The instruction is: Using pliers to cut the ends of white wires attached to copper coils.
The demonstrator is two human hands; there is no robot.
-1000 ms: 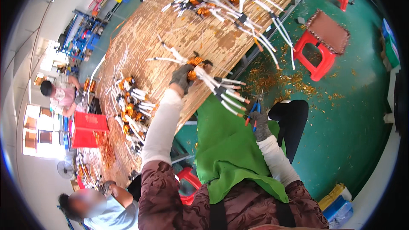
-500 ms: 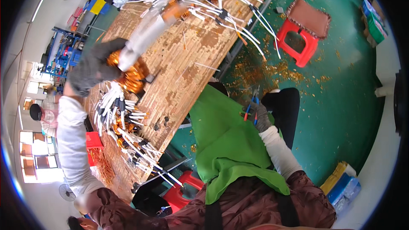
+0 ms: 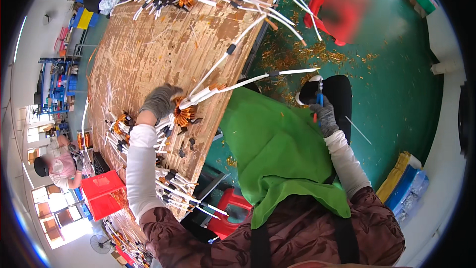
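Note:
My left hand (image 3: 161, 103), in a grey glove, is closed on a copper coil (image 3: 184, 113) just above the wooden table. White-sleeved leads with black bands run out of the coil. One long lead (image 3: 253, 78) stretches right over my green apron, its bare tip close to the jaws of the pliers. Those pliers (image 3: 320, 100), with blue and red handles, are gripped in my gloved right hand (image 3: 327, 120), above my right leg. Whether the jaws touch the lead is too small to tell.
More coils with white leads lie at the table's (image 3: 148, 59) far end and by my left forearm. A red bin (image 3: 102, 183) stands at the left. Two co-workers are beyond the table. A red stool (image 3: 329, 12) and copper-coloured scraps (image 3: 287, 54) are on the green floor.
My left hand has brought the coil nearer, and its long lead now reaches toward the pliers. My right hand still holds the pliers, now raised slightly. The whole view has shifted.

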